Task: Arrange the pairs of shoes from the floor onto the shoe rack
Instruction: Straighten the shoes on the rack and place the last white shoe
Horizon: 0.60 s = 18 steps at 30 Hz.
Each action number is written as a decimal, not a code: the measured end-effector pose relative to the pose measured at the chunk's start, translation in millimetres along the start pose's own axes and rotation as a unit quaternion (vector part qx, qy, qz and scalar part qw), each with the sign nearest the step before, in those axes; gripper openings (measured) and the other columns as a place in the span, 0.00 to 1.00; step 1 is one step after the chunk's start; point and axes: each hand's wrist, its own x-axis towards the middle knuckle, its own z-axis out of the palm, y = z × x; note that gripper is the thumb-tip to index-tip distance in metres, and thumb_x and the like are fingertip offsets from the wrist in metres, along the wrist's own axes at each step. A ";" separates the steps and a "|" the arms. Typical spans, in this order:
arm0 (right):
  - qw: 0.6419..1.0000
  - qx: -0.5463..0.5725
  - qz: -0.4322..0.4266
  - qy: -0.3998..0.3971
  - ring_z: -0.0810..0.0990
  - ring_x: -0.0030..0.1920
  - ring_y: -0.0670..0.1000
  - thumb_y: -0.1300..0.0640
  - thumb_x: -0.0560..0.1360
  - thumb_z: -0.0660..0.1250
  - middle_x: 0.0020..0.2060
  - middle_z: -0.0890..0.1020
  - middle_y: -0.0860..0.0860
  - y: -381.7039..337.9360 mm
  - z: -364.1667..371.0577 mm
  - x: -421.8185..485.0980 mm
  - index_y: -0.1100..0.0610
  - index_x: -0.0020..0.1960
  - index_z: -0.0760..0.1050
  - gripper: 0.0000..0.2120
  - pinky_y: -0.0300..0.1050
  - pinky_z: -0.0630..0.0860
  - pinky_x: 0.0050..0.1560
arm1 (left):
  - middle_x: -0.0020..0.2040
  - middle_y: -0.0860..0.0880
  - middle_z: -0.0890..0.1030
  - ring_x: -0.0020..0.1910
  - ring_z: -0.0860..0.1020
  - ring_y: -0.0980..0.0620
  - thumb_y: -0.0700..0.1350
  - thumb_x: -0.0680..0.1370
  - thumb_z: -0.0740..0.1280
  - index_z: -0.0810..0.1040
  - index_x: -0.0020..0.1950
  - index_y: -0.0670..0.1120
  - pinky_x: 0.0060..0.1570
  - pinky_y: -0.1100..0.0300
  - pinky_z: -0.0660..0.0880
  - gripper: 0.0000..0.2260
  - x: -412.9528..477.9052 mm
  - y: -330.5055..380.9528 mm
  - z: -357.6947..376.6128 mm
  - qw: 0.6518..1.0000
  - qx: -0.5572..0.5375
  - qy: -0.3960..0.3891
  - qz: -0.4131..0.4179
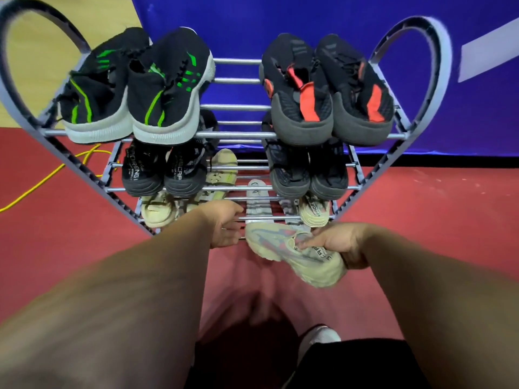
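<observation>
The cross rods (pixel 238 134) look like smooth, shiny metal set in matt grey, plastic-looking side frames (pixel 438 88), the black-and-green sneakers (pixel 165 88) are knitted cloth on ribbed white rubbery soles, the cream sneaker (pixel 295 256) is soft mesh fabric, and the red floor (pixel 421 197) is matt.

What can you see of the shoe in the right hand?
The shoe is a cream sneaker, knit-looking, with grey-blue and pink streaks, a chunky pale sole and dark lettering at the heel. The right hand grips its heel end. It is tilted, toe up-left toward the bottom tier of the rack, over the red floor; slightly motion-blurred.
</observation>
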 end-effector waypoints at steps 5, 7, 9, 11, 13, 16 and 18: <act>0.993 0.115 -0.032 0.018 0.84 0.40 0.55 0.54 0.79 0.72 0.44 0.86 0.56 15.2 -25.8 -12.3 0.58 0.55 0.84 0.08 0.52 0.80 0.52 | 0.54 0.45 0.82 0.46 0.81 0.45 0.49 0.83 0.60 0.77 0.59 0.42 0.40 0.53 0.78 0.13 12.9 1.1 50.8 1.000 -0.013 -0.003 0.012; 0.985 0.167 -0.045 0.012 0.85 0.42 0.55 0.54 0.81 0.69 0.46 0.87 0.57 20.2 -35.1 -14.4 0.59 0.57 0.83 0.10 0.52 0.80 0.53 | 0.51 0.44 0.81 0.42 0.80 0.44 0.48 0.84 0.59 0.76 0.54 0.42 0.39 0.53 0.79 0.11 17.6 0.2 70.6 1.000 -0.021 -0.002 0.011; 0.979 0.194 -0.056 0.015 0.85 0.45 0.57 0.53 0.82 0.67 0.52 0.86 0.59 27.4 -44.0 -11.6 0.61 0.64 0.80 0.15 0.53 0.81 0.53 | 0.47 0.44 0.81 0.41 0.79 0.44 0.48 0.84 0.60 0.76 0.51 0.42 0.41 0.52 0.80 0.11 21.6 -0.6 90.4 1.000 -0.022 -0.009 0.007; 0.973 0.219 -0.065 0.027 0.85 0.46 0.57 0.53 0.82 0.67 0.54 0.85 0.59 32.7 -50.1 -8.4 0.61 0.69 0.77 0.19 0.53 0.82 0.51 | 0.48 0.45 0.80 0.44 0.80 0.45 0.50 0.83 0.63 0.78 0.55 0.43 0.46 0.51 0.81 0.11 28.3 -2.8 108.6 1.000 -0.014 -0.026 0.005; 0.967 0.242 -0.076 0.036 0.87 0.43 0.54 0.53 0.83 0.67 0.50 0.87 0.56 37.3 -54.5 -7.2 0.60 0.70 0.76 0.18 0.50 0.84 0.44 | 0.49 0.46 0.80 0.45 0.80 0.46 0.51 0.82 0.65 0.78 0.59 0.45 0.44 0.52 0.80 0.12 31.7 -6.2 123.8 0.999 -0.005 -0.047 -0.002; 0.956 0.278 -0.091 0.031 0.88 0.37 0.51 0.56 0.85 0.62 0.41 0.88 0.53 40.3 -60.2 -6.4 0.55 0.59 0.78 0.08 0.47 0.84 0.34 | 0.54 0.46 0.78 0.52 0.79 0.45 0.51 0.81 0.66 0.77 0.60 0.48 0.52 0.50 0.79 0.10 38.9 -10.5 141.1 0.998 -0.019 -0.065 -0.003; 0.949 0.297 -0.097 0.033 0.88 0.35 0.51 0.57 0.86 0.60 0.38 0.88 0.53 39.8 -62.0 -4.7 0.53 0.56 0.77 0.07 0.46 0.83 0.31 | 0.56 0.46 0.76 0.57 0.77 0.44 0.51 0.80 0.68 0.77 0.58 0.48 0.60 0.48 0.76 0.10 43.0 -12.3 150.1 0.995 -0.045 -0.089 -0.005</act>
